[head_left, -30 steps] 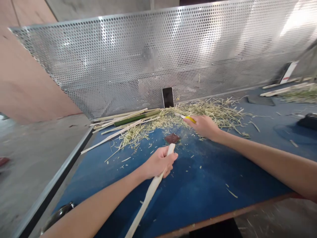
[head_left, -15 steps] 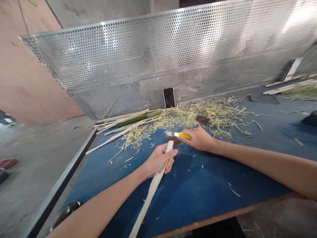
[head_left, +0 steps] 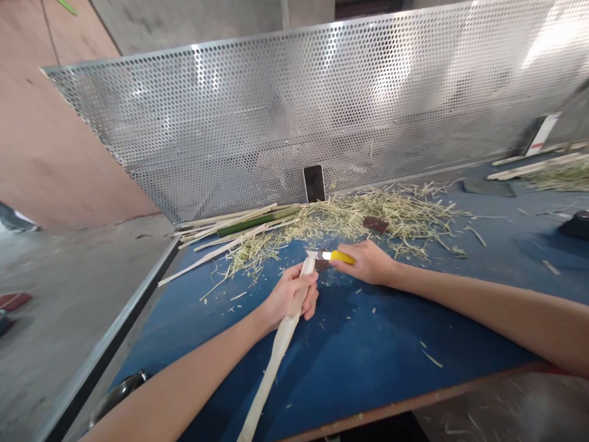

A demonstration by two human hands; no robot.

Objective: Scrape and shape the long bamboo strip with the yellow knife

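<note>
My left hand (head_left: 294, 294) is closed around a long pale strip of wood or bamboo (head_left: 275, 362), near its upper end. The strip slants down toward the bottom edge of the view and widens just below my fingers. In my right hand (head_left: 368, 262) is a utility knife with a yellow handle (head_left: 343, 257), its blade pointing left. The blade lies at the strip's upper end; whether it touches cannot be made out. Below the blade, a dark brown piece (head_left: 322, 264) lies on the blue tabletop (head_left: 359, 344), partly hidden.
Pale shavings (head_left: 414, 212) are heaped along the back, with another brown piece (head_left: 375, 224) among them. A green bamboo stick (head_left: 257, 221) and pale strips lie back left. A phone (head_left: 314, 183) leans against the perforated metal panel (head_left: 230, 135). A dark object (head_left: 577, 224) sits far right.
My left hand and the strip have shifted slightly left. The knife in my right hand has dropped a little, and its blade is now at the strip's end.
</note>
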